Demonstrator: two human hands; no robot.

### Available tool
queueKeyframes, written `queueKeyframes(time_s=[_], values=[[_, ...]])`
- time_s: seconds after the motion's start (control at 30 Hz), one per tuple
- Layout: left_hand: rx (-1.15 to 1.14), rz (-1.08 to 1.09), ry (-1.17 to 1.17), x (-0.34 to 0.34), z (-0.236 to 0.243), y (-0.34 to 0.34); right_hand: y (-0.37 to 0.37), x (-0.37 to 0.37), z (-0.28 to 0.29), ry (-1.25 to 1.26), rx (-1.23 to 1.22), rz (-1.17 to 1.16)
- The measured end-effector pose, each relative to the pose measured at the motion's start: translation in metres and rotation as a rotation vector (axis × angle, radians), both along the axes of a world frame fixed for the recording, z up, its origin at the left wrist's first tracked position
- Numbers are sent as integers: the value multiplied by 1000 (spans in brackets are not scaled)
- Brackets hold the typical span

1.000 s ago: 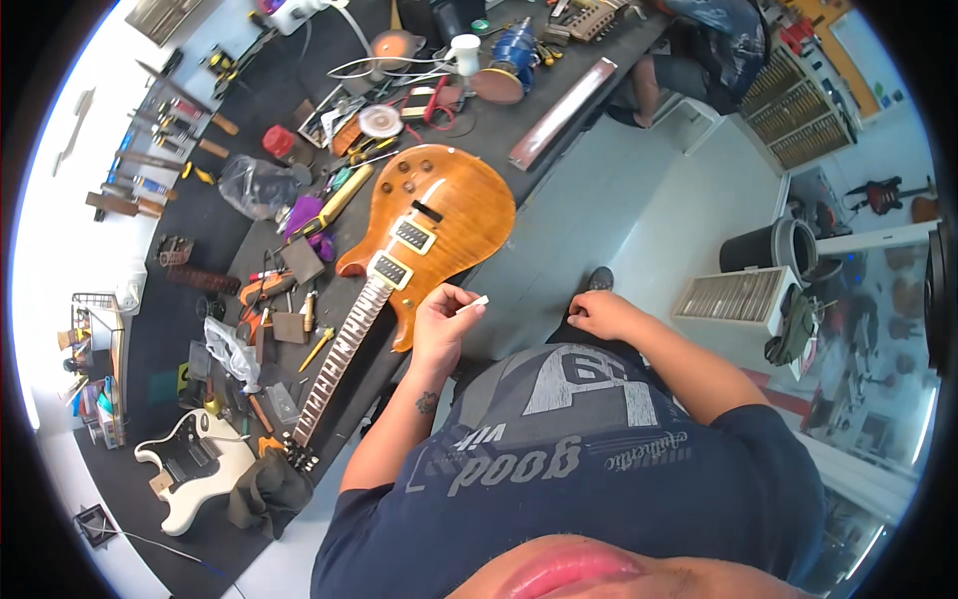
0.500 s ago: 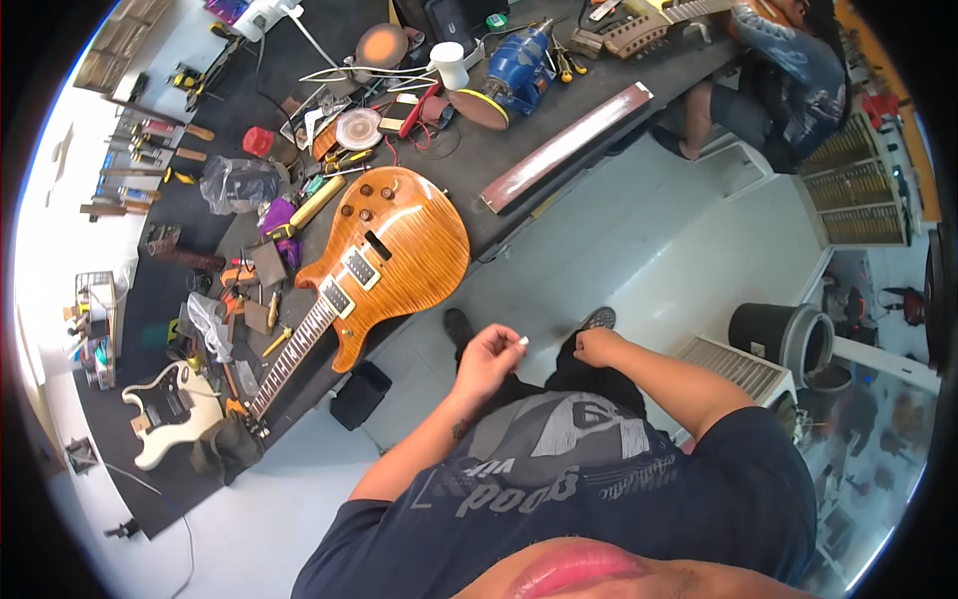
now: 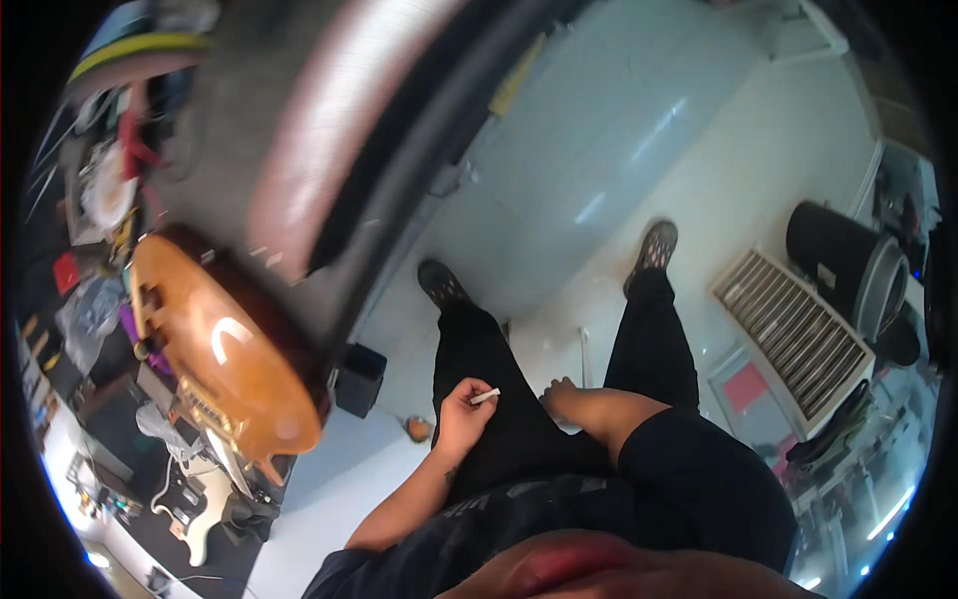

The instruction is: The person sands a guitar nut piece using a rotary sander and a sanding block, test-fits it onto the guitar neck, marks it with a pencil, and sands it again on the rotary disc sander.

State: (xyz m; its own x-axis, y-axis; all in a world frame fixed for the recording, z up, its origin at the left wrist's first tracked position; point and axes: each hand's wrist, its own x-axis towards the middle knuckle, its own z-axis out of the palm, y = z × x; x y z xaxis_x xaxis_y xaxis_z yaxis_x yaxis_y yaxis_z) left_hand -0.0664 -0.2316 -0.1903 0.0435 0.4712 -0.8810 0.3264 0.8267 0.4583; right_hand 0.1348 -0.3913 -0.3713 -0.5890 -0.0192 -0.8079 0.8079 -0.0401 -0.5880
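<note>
My left hand (image 3: 465, 409) pinches a short, pale white stick (image 3: 485, 395) over my thigh. My right hand (image 3: 565, 397) is low between my legs with fingers curled; whatever may be in it is hidden. An orange electric guitar (image 3: 230, 349) lies on the dark workbench (image 3: 215, 150) to my left, apart from both hands. A white guitar body (image 3: 210, 514) lies further down that bench. Near the bench's edge is a long pinkish-silver bar (image 3: 319, 130), blurred.
Tools, cables and bags (image 3: 90, 319) crowd the bench. A black box (image 3: 361, 377) sits below its edge. A black bucket (image 3: 828, 260) and a white slatted rack (image 3: 788, 339) stand on my right. My feet (image 3: 649, 250) are on the pale floor (image 3: 579, 190).
My view has swung toward the bar and floor, bringing my legs into full sight. My left hand moved away from the orange guitar, still pinching the stick. The co-worker is out of view.
</note>
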Motion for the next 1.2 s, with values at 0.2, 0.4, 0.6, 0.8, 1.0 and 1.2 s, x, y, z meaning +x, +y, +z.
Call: queueKeyframes(time_s=[0.2, 0.4, 0.6, 0.8, 1.0, 1.2], values=[[47, -327, 80, 27, -11, 11, -80, -15, -45, -61, -638, 33], [202, -319, 142, 90, 54, 81, 62, 52, -38, -73, -408, 88], [931, -171, -147, 143, 164, 202, 242, 149, -38, 135, -61, -47], [1349, 63, 271, 103, 210, 353, 415, 176, -40, 56, 300, 236], [1187, 189, 703, 92, 189, 395, 547, 187, -3, 0, 552, 472], [1133, 76, 950, 74, 178, 395, 598, 151, 150, 136, 626, 551]])
